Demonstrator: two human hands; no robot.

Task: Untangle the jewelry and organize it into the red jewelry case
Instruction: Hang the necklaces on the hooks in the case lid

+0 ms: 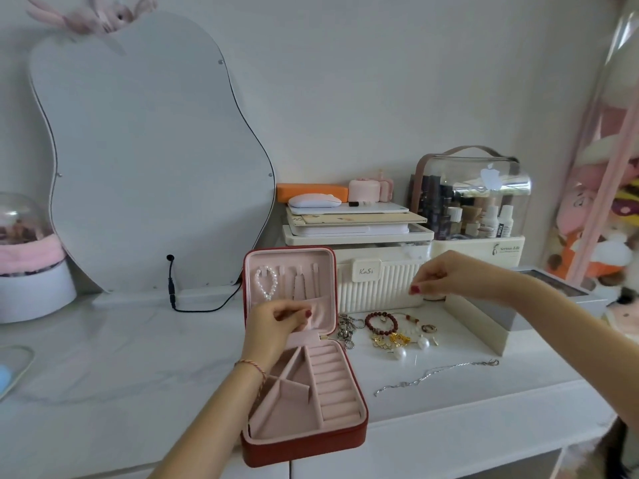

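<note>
The red jewelry case point(304, 447) stands open on the white desk, pink lining showing. A pearl bracelet point(266, 283) and a thin chain point(299, 286) hang on hooks in its upright lid. My left hand point(276, 328) is in front of the lid pocket, fingertips pinched together on something too small to see. My right hand point(446, 276) hovers above the jewelry pile, fingers pinched on a small item I cannot make out. The pile holds a red bead bracelet point(381, 323), gold charms point(390, 340), pearl earrings point(411, 347) and a ball chain point(346, 328). A silver chain point(435, 373) lies stretched out apart.
A wavy mirror point(148, 160) leans on the wall at left with a black cable point(193, 307) below. A cream ribbed organizer point(377, 281), stacked trays, and a clear cosmetics box point(473, 198) stand behind the pile. A grey open box point(498, 314) sits at right. The desk edge runs close in front.
</note>
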